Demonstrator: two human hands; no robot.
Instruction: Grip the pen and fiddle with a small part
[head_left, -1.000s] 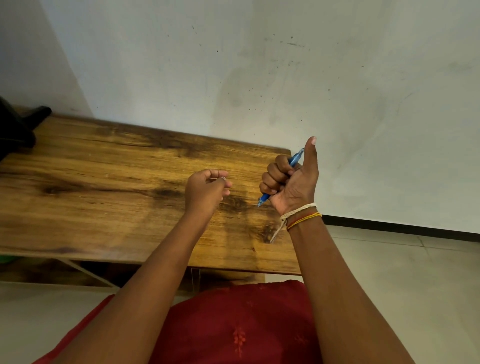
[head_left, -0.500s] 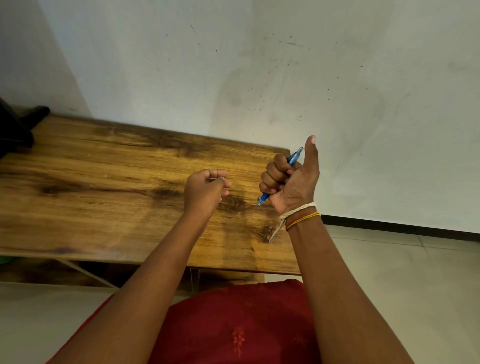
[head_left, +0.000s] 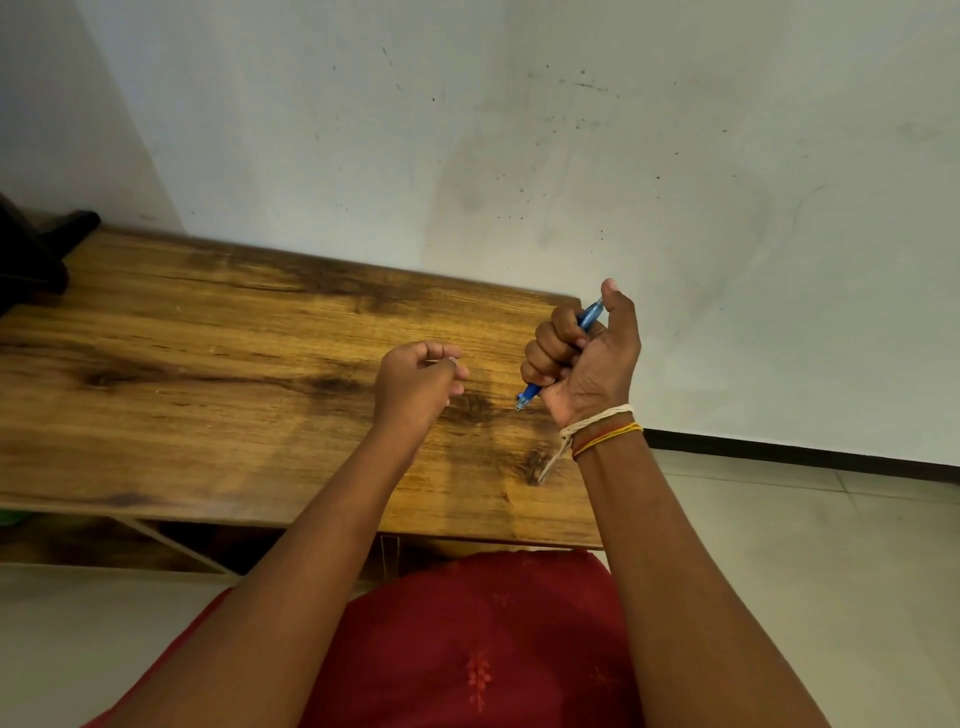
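Observation:
My right hand (head_left: 587, 364) grips a blue pen (head_left: 590, 315) in its fist above the right end of a wooden table (head_left: 208, 374). The thumb points up along the pen, and the pen's tip sticks out below the fist toward the tabletop. White, red and yellow threads (head_left: 605, 431) circle that wrist. My left hand (head_left: 415, 384) hovers a little to the left, fingers curled. Its thumb and forefinger pinch a tiny silvery piece (head_left: 452, 359), too small to identify. The two hands are apart and neither touches the table.
A black object (head_left: 31, 249) sits at the table's far left end. A pale scuffed wall (head_left: 519, 156) rises right behind the table. Light floor tiles (head_left: 805, 545) lie to the right, and red cloth (head_left: 467, 649) covers my lap below.
Both hands hold nearly the same pose; the view and hands shift only slightly.

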